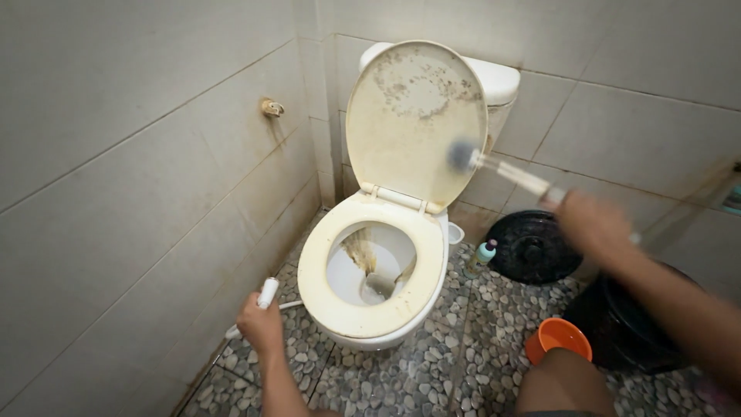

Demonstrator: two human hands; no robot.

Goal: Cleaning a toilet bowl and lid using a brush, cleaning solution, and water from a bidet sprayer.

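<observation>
A white toilet (363, 324) stands in the corner with its stained lid (413, 116) raised against the cistern (498, 77). The bowl (370, 266) shows brown streaks and some water. My right hand (590, 224), blurred by motion, is shut on the handle of a toilet brush (505, 171), whose dark head (461, 154) is against the right side of the lid. My left hand (258, 320) grips a white spray nozzle (268, 292) with a hose, low at the toilet's left.
A black bucket lid (532, 247) and a small teal-capped bottle (481, 257) sit right of the toilet. An orange scoop (557, 337) and a dark bucket (629, 324) are near my knee (563, 386). A wall tap (271, 108) juts from the left tiles. Pebble floor (432, 363).
</observation>
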